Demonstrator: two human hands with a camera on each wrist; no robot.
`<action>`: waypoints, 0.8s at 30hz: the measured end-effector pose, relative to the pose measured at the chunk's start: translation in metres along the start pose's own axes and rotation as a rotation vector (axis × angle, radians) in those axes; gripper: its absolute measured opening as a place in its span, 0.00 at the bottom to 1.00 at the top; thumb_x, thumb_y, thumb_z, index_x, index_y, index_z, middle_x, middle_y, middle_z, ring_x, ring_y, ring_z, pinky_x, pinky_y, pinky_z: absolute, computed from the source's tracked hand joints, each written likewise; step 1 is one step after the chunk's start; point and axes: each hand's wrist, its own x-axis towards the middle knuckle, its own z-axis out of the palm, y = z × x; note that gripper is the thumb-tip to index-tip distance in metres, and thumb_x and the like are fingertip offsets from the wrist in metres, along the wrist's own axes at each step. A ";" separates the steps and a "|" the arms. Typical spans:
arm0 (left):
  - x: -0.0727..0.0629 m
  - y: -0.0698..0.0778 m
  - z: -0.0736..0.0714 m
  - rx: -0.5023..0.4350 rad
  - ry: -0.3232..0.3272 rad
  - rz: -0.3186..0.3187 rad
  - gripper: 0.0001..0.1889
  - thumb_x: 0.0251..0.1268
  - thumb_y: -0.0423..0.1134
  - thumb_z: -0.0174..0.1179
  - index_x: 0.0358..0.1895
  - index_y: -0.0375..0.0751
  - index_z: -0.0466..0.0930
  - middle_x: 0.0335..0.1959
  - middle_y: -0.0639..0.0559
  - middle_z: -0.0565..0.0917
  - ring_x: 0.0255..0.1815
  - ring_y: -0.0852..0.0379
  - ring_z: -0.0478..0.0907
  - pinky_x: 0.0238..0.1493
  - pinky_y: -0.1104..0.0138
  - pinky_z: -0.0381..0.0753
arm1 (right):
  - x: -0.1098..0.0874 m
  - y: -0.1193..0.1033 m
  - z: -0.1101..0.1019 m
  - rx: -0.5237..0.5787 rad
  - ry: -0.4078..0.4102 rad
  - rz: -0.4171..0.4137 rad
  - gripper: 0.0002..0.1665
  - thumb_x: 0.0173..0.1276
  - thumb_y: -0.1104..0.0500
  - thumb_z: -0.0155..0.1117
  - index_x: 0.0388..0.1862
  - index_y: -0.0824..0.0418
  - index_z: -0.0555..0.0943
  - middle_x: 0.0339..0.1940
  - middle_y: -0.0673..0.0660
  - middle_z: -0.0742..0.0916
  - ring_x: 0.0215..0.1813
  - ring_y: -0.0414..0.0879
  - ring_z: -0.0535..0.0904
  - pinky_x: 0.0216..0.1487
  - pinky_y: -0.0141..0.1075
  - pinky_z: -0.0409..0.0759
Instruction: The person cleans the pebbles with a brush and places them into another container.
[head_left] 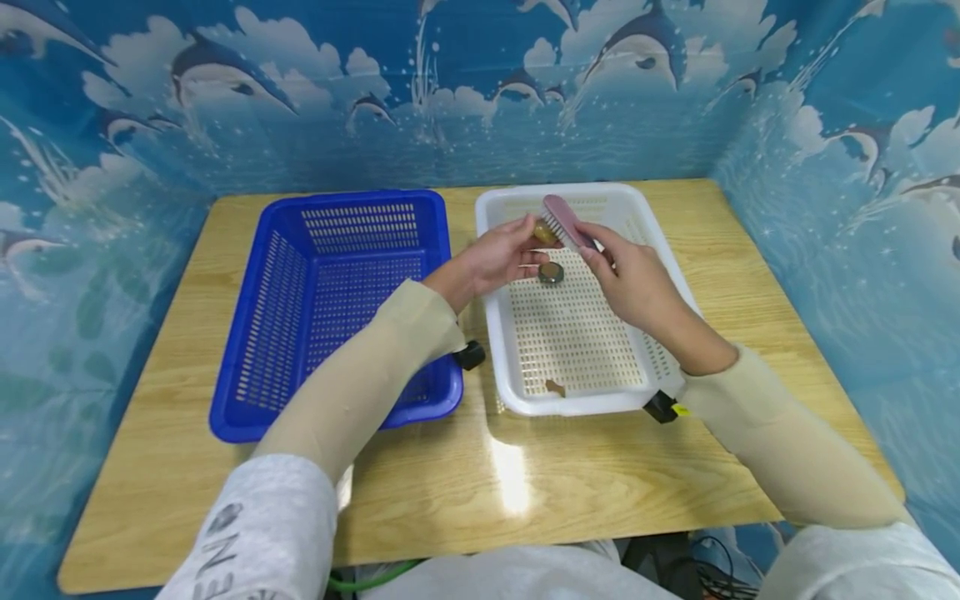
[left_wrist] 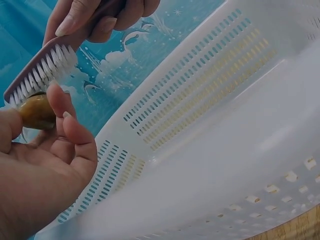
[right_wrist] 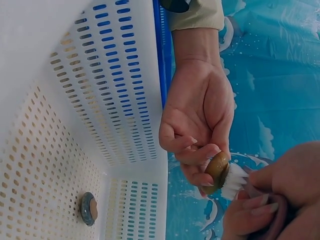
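Over the white basket, my left hand pinches a small rounded yellow-brown piece, stone-like and shiny, between thumb and fingers. My right hand grips a pink brush by its handle. In the left wrist view the white bristles touch the top of the piece. On the basket floor, just below my left fingers, lies a dark round object with a brown top; its kind is unclear.
A blue basket stands to the left on the wooden table. Near the front of the white basket's floor is a small brown scrap. Dolphin-printed sheeting surrounds the table at the back and sides.
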 end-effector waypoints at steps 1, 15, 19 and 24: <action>0.000 0.000 0.000 -0.004 0.011 0.000 0.27 0.80 0.50 0.33 0.70 0.38 0.64 0.42 0.50 0.79 0.32 0.59 0.76 0.32 0.69 0.74 | 0.000 0.000 0.000 0.001 -0.001 -0.006 0.26 0.80 0.53 0.46 0.73 0.57 0.66 0.23 0.58 0.76 0.20 0.48 0.67 0.22 0.40 0.66; -0.001 0.003 -0.002 0.038 0.026 -0.047 0.31 0.78 0.56 0.29 0.69 0.39 0.65 0.40 0.49 0.78 0.33 0.57 0.74 0.33 0.67 0.72 | 0.004 -0.005 0.002 0.011 -0.023 -0.011 0.27 0.80 0.52 0.46 0.74 0.55 0.66 0.23 0.57 0.77 0.20 0.47 0.67 0.22 0.38 0.65; -0.002 0.003 -0.002 0.037 -0.027 -0.037 0.31 0.79 0.55 0.28 0.68 0.35 0.65 0.38 0.49 0.76 0.32 0.57 0.72 0.33 0.66 0.71 | 0.004 -0.004 0.000 0.003 -0.027 0.013 0.27 0.80 0.51 0.46 0.74 0.54 0.65 0.22 0.57 0.76 0.19 0.47 0.66 0.20 0.37 0.65; -0.002 0.003 0.000 0.026 -0.017 -0.015 0.29 0.79 0.54 0.29 0.60 0.35 0.69 0.35 0.49 0.76 0.28 0.58 0.69 0.30 0.67 0.68 | 0.004 -0.003 -0.002 0.006 -0.017 0.010 0.26 0.80 0.50 0.46 0.74 0.54 0.67 0.21 0.56 0.76 0.17 0.46 0.66 0.18 0.37 0.64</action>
